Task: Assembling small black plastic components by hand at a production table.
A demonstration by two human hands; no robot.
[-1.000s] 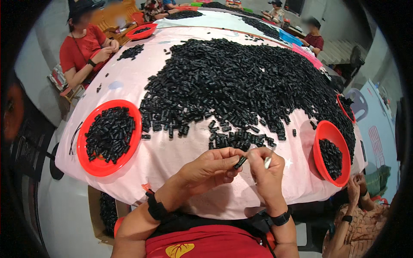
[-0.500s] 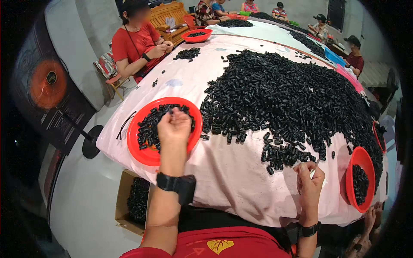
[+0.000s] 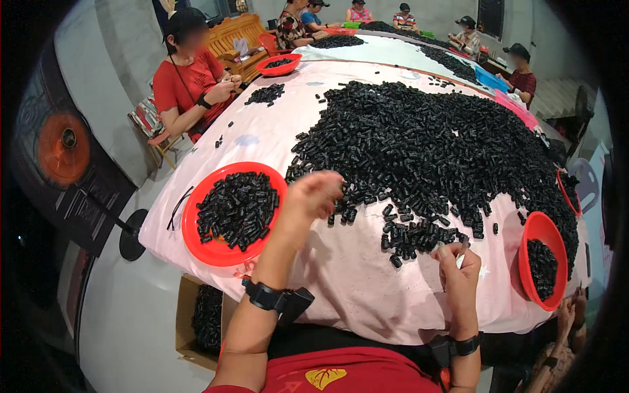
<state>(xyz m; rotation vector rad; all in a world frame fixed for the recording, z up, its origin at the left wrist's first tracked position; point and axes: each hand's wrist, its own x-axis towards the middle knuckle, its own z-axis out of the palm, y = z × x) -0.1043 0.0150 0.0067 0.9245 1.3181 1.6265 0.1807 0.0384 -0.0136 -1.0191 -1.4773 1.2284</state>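
My left hand (image 3: 313,198) is over the pink cloth between the red basin (image 3: 190,226) and the large heap of small black cylindrical pieces (image 3: 419,141). Motion smears its curled fingers, and whether anything is in them is unclear. Many of the same black pieces (image 3: 237,208) fill the basin. At the near edge of the heap, beside a small cluster of pieces (image 3: 416,239), my right hand (image 3: 461,278) is closed in a pinch. A small whitish thing (image 3: 460,261) shows between its fingers, too little of it visible to name.
A second red basin (image 3: 552,242) with black pieces stands at the right edge of the pink cloth (image 3: 354,281). Below the table's left corner is a cardboard box (image 3: 187,308) of black pieces. A fan (image 3: 65,150) stands at left. Other people sit around the long table.
My left hand has moved right, away from over the left basin toward the heap. My right hand keeps its pinch beside the cluster. The whole view has shifted slightly.
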